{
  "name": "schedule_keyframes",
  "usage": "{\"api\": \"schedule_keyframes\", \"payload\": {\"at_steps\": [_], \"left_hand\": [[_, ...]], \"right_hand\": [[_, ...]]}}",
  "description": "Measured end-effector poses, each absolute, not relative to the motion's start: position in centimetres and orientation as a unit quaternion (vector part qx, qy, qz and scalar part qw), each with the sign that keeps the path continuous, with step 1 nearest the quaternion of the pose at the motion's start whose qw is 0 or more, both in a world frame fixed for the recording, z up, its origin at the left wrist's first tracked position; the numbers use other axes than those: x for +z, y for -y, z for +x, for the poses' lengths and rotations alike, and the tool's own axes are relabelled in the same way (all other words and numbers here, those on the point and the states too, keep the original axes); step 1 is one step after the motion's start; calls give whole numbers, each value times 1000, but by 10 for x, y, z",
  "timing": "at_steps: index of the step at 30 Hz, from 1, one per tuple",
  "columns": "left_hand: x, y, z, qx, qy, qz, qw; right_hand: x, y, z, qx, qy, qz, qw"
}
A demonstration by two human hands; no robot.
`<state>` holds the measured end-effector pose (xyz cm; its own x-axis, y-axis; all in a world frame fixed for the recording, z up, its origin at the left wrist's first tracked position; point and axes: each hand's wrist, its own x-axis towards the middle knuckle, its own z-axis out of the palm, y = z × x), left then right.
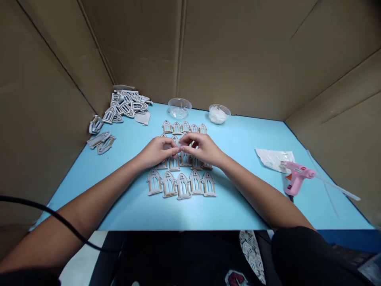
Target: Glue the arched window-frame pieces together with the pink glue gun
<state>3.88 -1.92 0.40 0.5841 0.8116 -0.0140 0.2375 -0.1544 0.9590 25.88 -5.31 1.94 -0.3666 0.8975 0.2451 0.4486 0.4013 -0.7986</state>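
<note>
Several small arched window-shaped pieces lie in rows on the light blue table, white-grey with brown edges. Above the middle rows, my left hand and my right hand meet fingertip to fingertip. The thumb and fingers of each are pinched together. Something small and pale seems to be between the fingertips, but it is too small to name. Parts of the middle rows are hidden under both hands.
A heap of arched pieces fills the back left. Two clear bowls stand at the back, one with white material. At right, a pink glue gun rests by a plastic bag. A black cable crosses at lower left.
</note>
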Motion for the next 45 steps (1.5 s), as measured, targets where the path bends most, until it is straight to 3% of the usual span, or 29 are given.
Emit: {"api": "schedule_keyframes", "payload": {"at_steps": [7,13,16,21,36,45], "left_hand": [[-3,12,36,308,-343,714,526],[-7,5,33,367,-326,693,528],[-8,-4,27,422,-341,672,504],[-14,-19,18,467,-369,654,468],[-24,-20,20,443,-360,661,487],[-24,-21,19,436,-359,669,483]], "right_hand": [[10,57,255,292,744,-494,342],[23,58,244,263,794,-510,201],[32,56,229,240,822,-486,174],[35,57,205,256,831,-459,182],[-7,51,189,379,752,-455,289],[-10,52,190,393,740,-467,282]]}}
